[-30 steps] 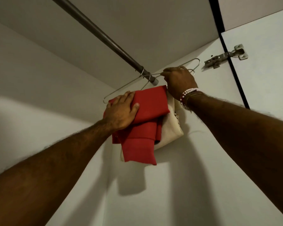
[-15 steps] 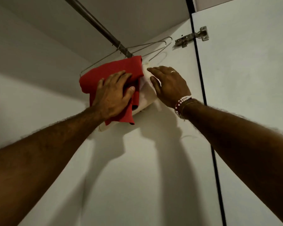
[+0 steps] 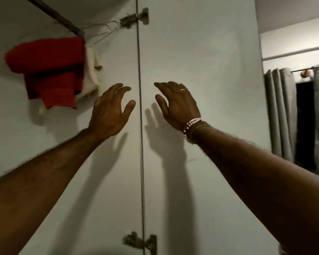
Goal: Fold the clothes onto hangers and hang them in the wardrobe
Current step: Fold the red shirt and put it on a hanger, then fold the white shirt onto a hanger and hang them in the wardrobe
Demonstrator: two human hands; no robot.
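Wardrobe (image 3: 109,181): red cloth (image 3: 50,67) hangs from rail (image 3: 59,17); hands (image 3: 110,112) (image 3: 178,104) relaxed, apart.

A: Where can a hand pass here?
B: Under the red cloth (image 3: 50,67), along the wardrobe wall (image 3: 109,181), all is open down to the lower hinge (image 3: 140,242).
A: And what is in the way?
B: The red cloth and the cream cloth (image 3: 91,70) just behind it hang from the rail (image 3: 50,12); wire hangers (image 3: 101,34) and the upper hinge (image 3: 134,17) crowd the corner near the door (image 3: 210,52).
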